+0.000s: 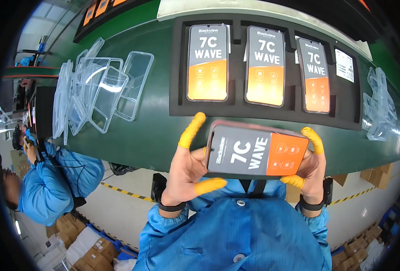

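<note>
A smartphone (245,151) with a grey-and-orange film on its face lies sideways between my hands, above the near edge of the green table. My left hand (186,167) is at its left end, thumb and index finger spread clear of it, other fingers partly hidden behind it. At the right end my right hand (310,165) holds it, thumb by the lower edge and index finger by the upper corner. Yellow finger cots cover the visible thumbs and index fingers. Just beyond, a black foam tray (227,108) holds three similar smartphones (207,63) upright in its slots.
Clear phone cases lie in a loose pile (96,86) on the table's left and in a smaller pile (378,106) at the far right. A white label (344,65) sits in the tray's right slot. A co-worker in blue (55,180) is at the left.
</note>
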`<state>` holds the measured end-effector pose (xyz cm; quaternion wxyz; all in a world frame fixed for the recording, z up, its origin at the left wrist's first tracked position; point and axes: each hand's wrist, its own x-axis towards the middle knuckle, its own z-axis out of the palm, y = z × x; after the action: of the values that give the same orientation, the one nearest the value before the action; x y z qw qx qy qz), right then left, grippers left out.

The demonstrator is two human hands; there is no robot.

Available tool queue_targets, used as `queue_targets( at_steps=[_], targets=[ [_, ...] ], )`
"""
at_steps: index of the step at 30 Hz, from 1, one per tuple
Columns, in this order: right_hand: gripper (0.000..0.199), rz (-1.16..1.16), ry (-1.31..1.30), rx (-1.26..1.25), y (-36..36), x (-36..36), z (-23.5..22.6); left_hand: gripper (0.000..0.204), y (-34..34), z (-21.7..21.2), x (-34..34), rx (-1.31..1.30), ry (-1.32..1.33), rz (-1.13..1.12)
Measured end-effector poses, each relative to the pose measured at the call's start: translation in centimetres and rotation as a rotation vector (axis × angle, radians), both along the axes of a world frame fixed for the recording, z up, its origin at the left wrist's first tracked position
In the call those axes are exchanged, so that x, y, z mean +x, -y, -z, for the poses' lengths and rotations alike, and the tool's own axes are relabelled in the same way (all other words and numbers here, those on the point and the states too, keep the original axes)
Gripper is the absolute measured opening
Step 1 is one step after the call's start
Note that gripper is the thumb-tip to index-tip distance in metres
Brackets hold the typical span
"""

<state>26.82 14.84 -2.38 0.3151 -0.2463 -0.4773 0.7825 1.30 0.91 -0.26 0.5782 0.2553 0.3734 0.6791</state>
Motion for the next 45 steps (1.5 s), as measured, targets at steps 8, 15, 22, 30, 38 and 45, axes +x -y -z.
queue_targets(
  at_steps=[8,15,22,30,38,45],
  targets=[
    [0.089,-0.016,0.029,-0.08,0.1,-0.1,0.8,0.049,0.0,1.7,1.1,-0.074,-0.158,-0.181],
    [0.071,-0.003,0.102,-0.101,0.9,-2.0,-0.1,0.037,-1.0,2.6,2.1,-0.105,-0.289,-0.368],
    [0.065,0.1,0.219,0.164,1.8,-2.8,-0.8,0.034,-1.3,2.6,2.5,-0.122,-0.305,-0.464],
    [0.05,0.159,0.001,-0.162,0.1,-2.7,-0.2,0.066,0.8,0.5,0.9,0.04,-0.313,-0.127],
    [0.048,0.175,-0.022,-0.096,-0.4,-2.5,-0.2,0.085,-0.2,0.6,1.2,0.129,-0.207,-0.023],
    [0.038,0.187,-0.061,0.01,-0.3,-2.9,0.2,0.062,-0.7,1.2,1.9,0.074,-0.282,-0.209]
  ],
)
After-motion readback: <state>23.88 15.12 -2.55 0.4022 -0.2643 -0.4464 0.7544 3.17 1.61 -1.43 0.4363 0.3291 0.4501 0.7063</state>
